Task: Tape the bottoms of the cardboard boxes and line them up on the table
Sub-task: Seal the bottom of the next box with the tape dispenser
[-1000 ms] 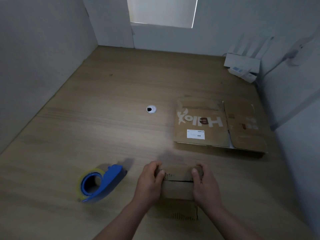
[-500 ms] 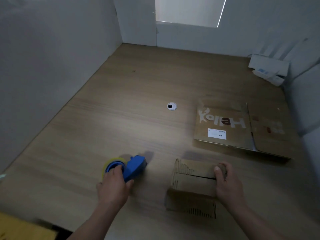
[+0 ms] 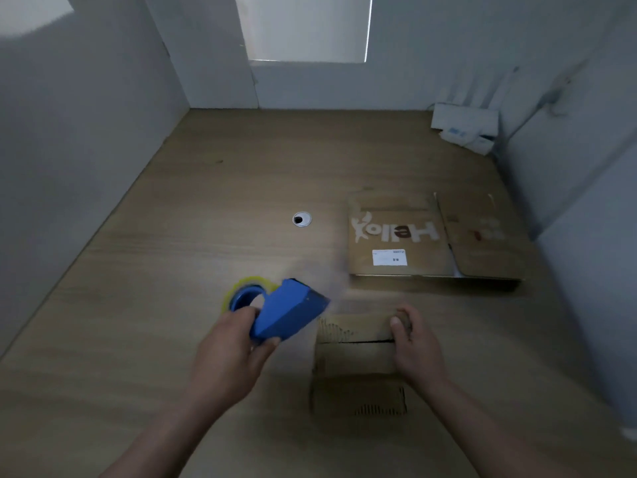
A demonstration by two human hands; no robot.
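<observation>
Head view. The left hand [image 3: 227, 353] is wrapped round the blue dispenser [image 3: 287, 313], with fingers and thumb closed on its body. The dispenser is held tilted just left of the box [image 3: 355, 360], its nose toward the box and the tape roll [image 3: 253, 280] at the far end; its outline is blurred. The box stands on the table [image 3: 155, 322] near the front edge, directly before the person. Its flaps are folded shut so that a dark seam [image 3: 358, 340] crosses the upturned face, and no tape is visible on it. The right hand [image 3: 417, 350] clasps the box's right end, fingers curled over the far corner and thumb lying on the flaps at the seam's right end. Flat cartons [image 3: 396, 236] lie well apart from it, further back on the right, and a grommet [image 3: 301, 219] sits mid-table. Judged risks: the flaps are pinned on one side only, so their free left ends may spring up as tape lands and leave a gaping or crooked joint. A light box on smooth wood may slide or tip when the dispenser is drawn across, should the right hand slacken. The thumb sits in the tape's likely path and could be caught under the strip or meet the cutter. A tilted approach may lay tape off the seam.
</observation>
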